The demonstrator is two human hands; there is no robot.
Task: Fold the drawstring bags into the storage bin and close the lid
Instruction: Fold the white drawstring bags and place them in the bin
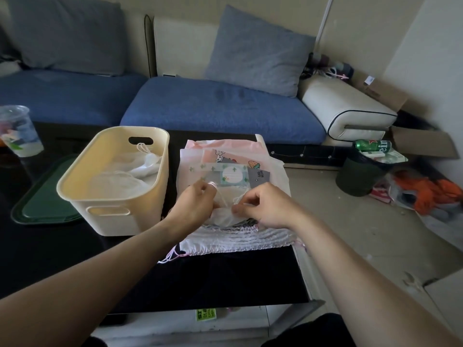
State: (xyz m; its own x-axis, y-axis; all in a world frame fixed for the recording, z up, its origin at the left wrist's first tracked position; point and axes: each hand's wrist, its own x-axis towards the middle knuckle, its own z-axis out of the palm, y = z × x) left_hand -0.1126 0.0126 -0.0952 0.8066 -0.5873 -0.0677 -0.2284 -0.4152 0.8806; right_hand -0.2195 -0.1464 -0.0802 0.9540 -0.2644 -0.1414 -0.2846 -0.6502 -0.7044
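Observation:
A cream storage bin [75, 186] stands on the black table, with white folded drawstring bags [140, 166] inside it. Right of the bin lies a pile of drawstring bags [235, 169], pink and white with printed labels. On top of the pile sits a small white bag [223, 216]. My left hand [195, 204] pinches that bag's white cord, and my right hand [263, 206] pinches the bag's gathered top. The dark green lid [42, 204] lies flat on the table, left of the bin.
A plastic cup [18, 131] stands at the table's far left. A blue sofa [213, 106] with grey cushions runs behind the table. On the floor to the right are a dark waste bin [360, 176] with a green can, cardboard boxes and orange cloth.

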